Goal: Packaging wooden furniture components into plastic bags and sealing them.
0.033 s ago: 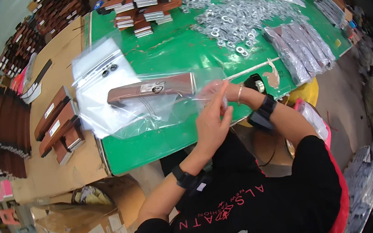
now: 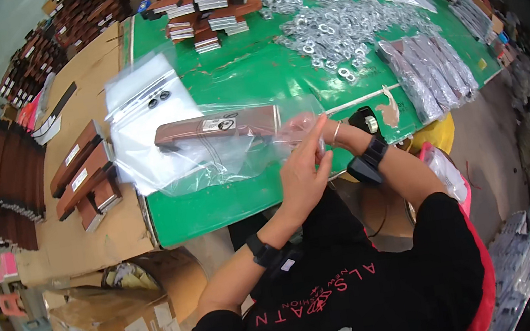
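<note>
A brown wood-look bar (image 2: 252, 120) with a white label lies inside a clear plastic bag (image 2: 225, 173) on the green tabletop. My right hand (image 2: 300, 129) reaches into the bag's right end, close to the bar's right end. Film covers its fingers, so their grip is unclear. Next to it, my left hand (image 2: 305, 177) is at the bag's mouth, thumb apart from the long fingers, with film appearing to be between them. Under the bag's left part is a stack of flat clear bags (image 2: 149, 87). Two small black rings (image 2: 158, 100) rest on that stack.
A pile of metal rings (image 2: 334, 30) spreads over the green table (image 2: 211, 217) at the back. Wrapped bars (image 2: 428, 75) lie at right. More brown bars are stacked at the back (image 2: 204, 18) and on cardboard at left (image 2: 87, 177). A cardboard box (image 2: 112, 329) stands below.
The whole view has shifted slightly. My right wrist has turned a little, while both hands stay at the bag's right end and the bar keeps its place.
</note>
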`<state>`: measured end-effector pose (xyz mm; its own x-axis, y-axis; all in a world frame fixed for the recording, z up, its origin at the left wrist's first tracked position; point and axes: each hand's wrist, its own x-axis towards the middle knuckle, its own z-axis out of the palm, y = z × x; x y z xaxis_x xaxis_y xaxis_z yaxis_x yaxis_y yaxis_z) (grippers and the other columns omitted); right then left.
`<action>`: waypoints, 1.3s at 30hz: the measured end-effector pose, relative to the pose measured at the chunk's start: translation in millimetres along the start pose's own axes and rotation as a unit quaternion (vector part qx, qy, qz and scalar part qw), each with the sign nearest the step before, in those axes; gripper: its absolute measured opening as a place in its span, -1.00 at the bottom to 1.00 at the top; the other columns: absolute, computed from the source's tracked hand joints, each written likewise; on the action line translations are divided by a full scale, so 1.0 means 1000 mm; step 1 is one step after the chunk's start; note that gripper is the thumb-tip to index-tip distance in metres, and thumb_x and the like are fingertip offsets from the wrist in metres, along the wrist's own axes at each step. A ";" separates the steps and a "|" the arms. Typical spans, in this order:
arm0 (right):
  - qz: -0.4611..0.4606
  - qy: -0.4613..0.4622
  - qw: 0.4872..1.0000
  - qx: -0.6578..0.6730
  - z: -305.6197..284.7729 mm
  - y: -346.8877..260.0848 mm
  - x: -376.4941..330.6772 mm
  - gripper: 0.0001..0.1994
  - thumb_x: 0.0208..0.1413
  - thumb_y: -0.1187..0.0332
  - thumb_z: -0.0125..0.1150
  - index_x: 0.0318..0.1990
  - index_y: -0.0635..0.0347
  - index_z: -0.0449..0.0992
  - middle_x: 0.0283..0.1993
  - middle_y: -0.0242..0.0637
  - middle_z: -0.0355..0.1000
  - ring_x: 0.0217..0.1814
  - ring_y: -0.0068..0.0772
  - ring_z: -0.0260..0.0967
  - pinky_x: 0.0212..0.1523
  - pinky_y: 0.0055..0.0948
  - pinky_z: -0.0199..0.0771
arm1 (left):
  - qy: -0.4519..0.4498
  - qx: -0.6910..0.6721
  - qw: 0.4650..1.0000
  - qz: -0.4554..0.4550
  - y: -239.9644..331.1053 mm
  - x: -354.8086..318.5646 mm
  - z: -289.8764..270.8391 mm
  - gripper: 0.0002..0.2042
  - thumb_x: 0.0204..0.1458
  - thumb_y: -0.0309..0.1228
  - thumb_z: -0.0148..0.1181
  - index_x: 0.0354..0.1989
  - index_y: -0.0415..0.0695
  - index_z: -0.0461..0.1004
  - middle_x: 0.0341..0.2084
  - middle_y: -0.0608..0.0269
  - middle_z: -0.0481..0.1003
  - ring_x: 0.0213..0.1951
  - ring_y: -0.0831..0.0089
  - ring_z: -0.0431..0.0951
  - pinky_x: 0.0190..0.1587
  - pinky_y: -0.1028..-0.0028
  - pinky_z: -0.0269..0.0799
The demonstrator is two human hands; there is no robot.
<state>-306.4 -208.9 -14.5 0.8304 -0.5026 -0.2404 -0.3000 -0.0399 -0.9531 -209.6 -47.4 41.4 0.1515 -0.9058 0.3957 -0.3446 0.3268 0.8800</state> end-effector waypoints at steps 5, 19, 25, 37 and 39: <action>-0.111 0.096 0.975 -0.165 -0.011 0.013 -0.003 -0.75 0.23 0.29 0.17 -0.04 0.19 0.63 -0.15 -0.31 0.56 -0.21 -0.55 0.46 -0.28 -0.52 0.50 | 0.009 0.013 1.000 -0.014 0.000 -0.006 -0.010 -0.36 0.10 -0.52 0.17 0.40 0.05 0.21 -0.56 0.24 0.34 -0.56 0.43 0.39 -0.41 0.46 0.34; 0.032 0.001 0.997 -0.070 0.032 -0.038 0.002 -0.65 0.21 0.26 0.24 0.05 0.31 0.53 -0.12 -0.27 0.53 -0.21 -0.47 0.52 -0.28 -0.46 0.56 | -0.024 -0.108 0.993 -0.039 0.015 -0.002 0.002 -0.42 0.20 -0.53 0.06 0.42 0.03 0.18 -0.69 0.31 0.18 -0.61 0.57 0.17 -0.51 0.48 0.12; -0.161 0.021 0.985 0.052 0.044 -0.053 0.005 -0.66 0.20 0.25 0.23 0.01 0.32 0.54 -0.07 -0.25 0.53 -0.03 -0.44 0.48 -0.01 -0.40 0.49 | -0.045 -0.093 0.994 -0.020 0.015 -0.001 0.004 -0.41 0.19 -0.50 0.07 0.43 0.07 0.16 -0.64 0.22 0.30 -0.59 0.36 0.32 -0.45 0.36 0.26; -0.249 -0.084 0.907 -0.331 0.028 -0.003 -0.006 -0.63 0.24 0.28 0.16 0.19 0.05 0.48 0.40 -0.19 0.25 0.38 -0.09 0.24 0.33 -0.14 0.28 | -0.044 0.382 0.917 0.109 -0.031 -0.025 -0.160 -0.44 -0.11 -0.29 0.42 0.15 0.07 0.42 -0.08 0.29 0.48 0.02 0.24 0.47 0.03 0.26 0.38; -0.244 -0.089 0.914 -0.313 0.025 -0.011 -0.013 -0.60 0.26 0.26 0.14 0.23 0.07 0.44 0.44 -0.18 0.19 0.43 -0.09 0.17 0.38 -0.14 0.19 | -0.061 0.502 0.859 0.082 -0.065 -0.040 -0.190 -0.53 -0.10 -0.32 0.39 0.07 0.07 0.48 -0.02 0.34 0.45 0.05 0.28 0.44 0.06 0.26 0.36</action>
<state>-301.8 -180.5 -5.8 0.9837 -0.1465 0.1047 -0.0377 -0.7359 -0.6760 -17.2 19.3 18.4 -0.0522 -0.9113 0.4085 -0.9863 0.1111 0.1216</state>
